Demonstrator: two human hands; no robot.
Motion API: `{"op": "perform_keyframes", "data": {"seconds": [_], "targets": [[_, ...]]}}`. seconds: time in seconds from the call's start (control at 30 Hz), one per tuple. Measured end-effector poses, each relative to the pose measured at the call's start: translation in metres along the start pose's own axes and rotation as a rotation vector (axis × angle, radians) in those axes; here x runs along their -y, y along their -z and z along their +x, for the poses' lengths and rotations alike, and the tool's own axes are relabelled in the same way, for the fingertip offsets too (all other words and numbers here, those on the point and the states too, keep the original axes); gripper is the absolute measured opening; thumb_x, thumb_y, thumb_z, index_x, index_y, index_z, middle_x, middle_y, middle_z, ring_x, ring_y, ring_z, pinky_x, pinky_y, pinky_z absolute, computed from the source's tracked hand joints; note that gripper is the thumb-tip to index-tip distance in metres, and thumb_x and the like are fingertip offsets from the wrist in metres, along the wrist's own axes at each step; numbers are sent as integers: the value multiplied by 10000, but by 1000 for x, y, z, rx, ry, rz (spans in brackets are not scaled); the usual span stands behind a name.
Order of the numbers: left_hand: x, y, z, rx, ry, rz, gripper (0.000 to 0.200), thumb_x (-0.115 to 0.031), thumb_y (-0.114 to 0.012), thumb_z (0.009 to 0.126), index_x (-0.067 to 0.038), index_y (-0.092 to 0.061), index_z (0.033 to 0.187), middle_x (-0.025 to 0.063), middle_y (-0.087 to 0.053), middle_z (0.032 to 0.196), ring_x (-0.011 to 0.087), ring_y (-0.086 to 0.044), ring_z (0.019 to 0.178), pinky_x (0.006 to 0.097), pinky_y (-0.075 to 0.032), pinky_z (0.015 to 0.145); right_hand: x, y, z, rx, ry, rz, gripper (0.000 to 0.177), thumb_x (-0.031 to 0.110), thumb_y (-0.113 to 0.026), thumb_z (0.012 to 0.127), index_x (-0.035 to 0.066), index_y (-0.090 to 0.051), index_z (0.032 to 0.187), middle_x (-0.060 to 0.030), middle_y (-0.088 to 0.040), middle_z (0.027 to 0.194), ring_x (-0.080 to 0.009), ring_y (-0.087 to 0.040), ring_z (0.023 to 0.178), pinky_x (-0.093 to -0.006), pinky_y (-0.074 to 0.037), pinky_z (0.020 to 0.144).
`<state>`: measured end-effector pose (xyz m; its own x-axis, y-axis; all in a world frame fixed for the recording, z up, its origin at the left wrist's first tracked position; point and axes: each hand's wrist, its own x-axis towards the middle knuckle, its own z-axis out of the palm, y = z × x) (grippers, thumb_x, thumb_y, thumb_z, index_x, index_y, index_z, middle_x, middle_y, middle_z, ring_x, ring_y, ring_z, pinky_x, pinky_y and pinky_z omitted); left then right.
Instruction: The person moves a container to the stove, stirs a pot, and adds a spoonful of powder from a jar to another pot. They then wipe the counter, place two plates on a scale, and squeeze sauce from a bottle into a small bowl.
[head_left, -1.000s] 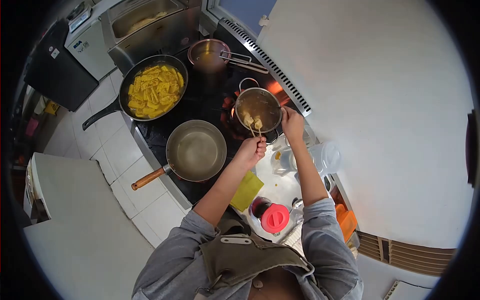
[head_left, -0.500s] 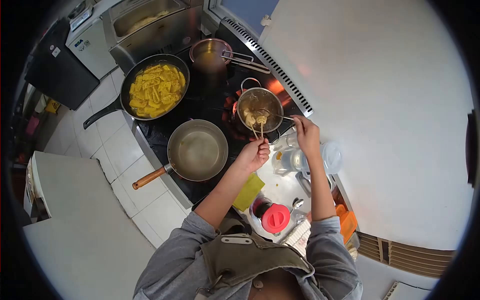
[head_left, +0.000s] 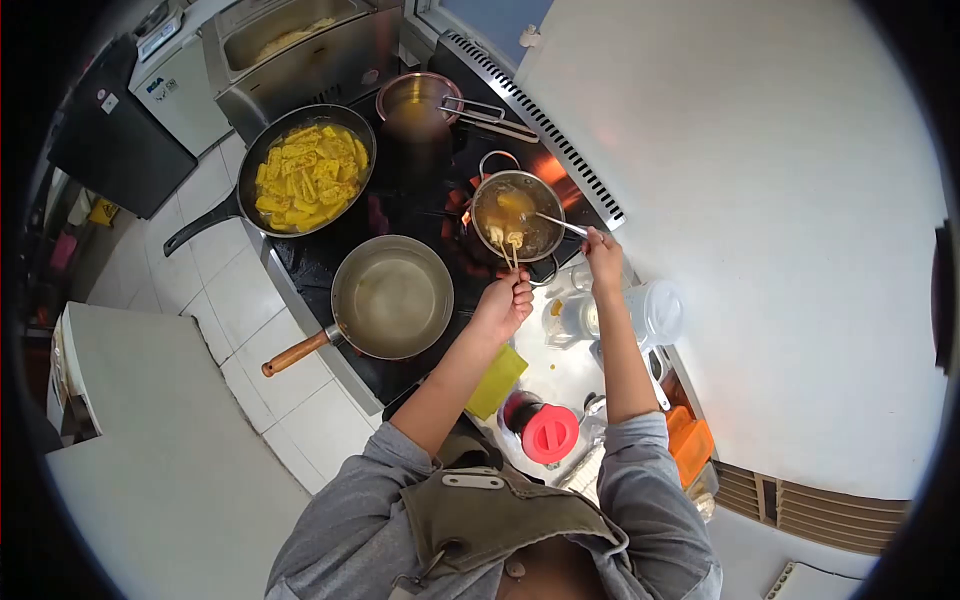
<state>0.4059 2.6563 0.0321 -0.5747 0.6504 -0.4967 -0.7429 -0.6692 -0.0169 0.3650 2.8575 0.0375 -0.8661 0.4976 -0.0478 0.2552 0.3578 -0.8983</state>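
A small two-handled steel pot (head_left: 546, 245) of brownish broth sits on the stove. My left hand (head_left: 505, 303) is closed around the ends of thin wooden skewers (head_left: 511, 256) at the near rim. Pale, lumpy food pieces (head_left: 505, 238) on their far ends are inside the pot. In my right hand (head_left: 603, 258) I grip the metal handle of a ladle (head_left: 562, 224), which slants into the pot from the right. Its bowl end shows brownish liquid beside the food.
Left of the pot stand a frying pan (head_left: 240, 190) of yellow pieces in liquid and a wooden-handled saucepan (head_left: 443, 325). A copper-coloured pot (head_left: 458, 88) stands behind. Nearer me are a red-lidded jar (head_left: 549, 434), a clear plastic jug (head_left: 573, 322) and a yellow-green cloth (head_left: 497, 383).
My right hand has shifted slightly left and down, and the ladle's bowl now shows brownish liquid in the pot. The left hand has moved slightly left with the skewers.
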Motion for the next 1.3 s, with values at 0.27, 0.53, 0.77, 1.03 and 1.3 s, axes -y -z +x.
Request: {"op": "perform_keyframes", "data": {"seconds": [0.27, 0.53, 0.77, 1.03, 1.3], "targets": [[-3, -4, 0, 63, -10, -31, 242, -244, -331, 975, -78, -454, 849, -66, -315, 579, 28, -299, 456, 171, -266, 395, 11, 20, -25, 25, -9, 18, 330, 254, -506, 904, 42, -578, 661, 33, -452, 546, -57, -363, 498, -238, -283, 481], [1, -8, -4, 93, -19, -16, 249, -256, -329, 976, -86, -448, 837, -70, -312, 575, 21, -311, 459, 165, -263, 392, -1, -5, -1, 4, 10, 54, 272, 241, -500, 907, 45, -625, 766, 13, -528, 585, -47, -409, 521, -217, -314, 494], [4, -3, 4, 94, -7, -87, 237, -250, -336, 974, -91, -447, 838, -65, -313, 572, 30, -306, 458, 172, -265, 395, 0, 15, -19, 105, -203, 287, 298, 263, -507, 905, 67, -602, 703, 22, -513, 583, -43, -401, 517, -205, -303, 483], [9, -7, -5, 56, 20, 27, 238, -269, -361, 967, -68, -478, 916, -61, -332, 592, 34, -307, 473, 169, -270, 412, 16, 27, -33, -19, 136, 41, 300, 278, -485, 913, 37, -663, 918, 15, -529, 583, -64, -435, 527, -218, -340, 506], [15, -4, -7, 9, 33, 277, 316, -345, -401, 949, -48, -509, 966, -71, -341, 613, 33, -293, 492, 164, -253, 427, 3, -3, -10, -43, 119, -58, 291, 241, -467, 916, 17, -649, 958, -25, -617, 639, -62, -454, 528, -219, -363, 507]]}}
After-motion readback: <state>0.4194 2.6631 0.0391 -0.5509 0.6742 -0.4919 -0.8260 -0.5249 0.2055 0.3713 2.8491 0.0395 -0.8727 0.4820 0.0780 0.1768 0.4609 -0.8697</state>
